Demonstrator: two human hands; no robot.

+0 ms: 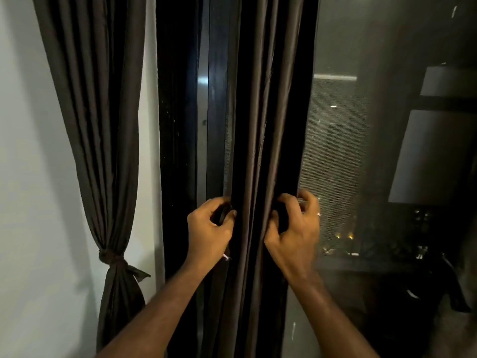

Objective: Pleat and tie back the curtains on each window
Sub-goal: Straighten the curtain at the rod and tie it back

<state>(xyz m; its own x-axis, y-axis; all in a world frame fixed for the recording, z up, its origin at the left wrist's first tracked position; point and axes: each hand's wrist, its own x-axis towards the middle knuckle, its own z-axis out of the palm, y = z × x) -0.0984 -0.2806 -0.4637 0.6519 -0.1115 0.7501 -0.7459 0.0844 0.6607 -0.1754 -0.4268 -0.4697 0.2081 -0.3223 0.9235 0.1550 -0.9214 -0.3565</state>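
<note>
**Both hands gather the middle curtain**

A dark curtain (255,125) hangs in folds in front of the window (335,151), bunched into a narrow column. The left hand (209,226) curls its fingers round the curtain's left edge, and the right hand (294,226) grips the right edge at the same height, a ring on one finger. To the left, against the white wall (25,177), a second curtain (98,125) hangs pleated, bound low by a knotted tie (113,259).

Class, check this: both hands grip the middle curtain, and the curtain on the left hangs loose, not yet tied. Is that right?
Not quite. The head view shows the left curtain already tied with a knot. The rest holds: left hand and right hand grip the middle curtain.
</note>
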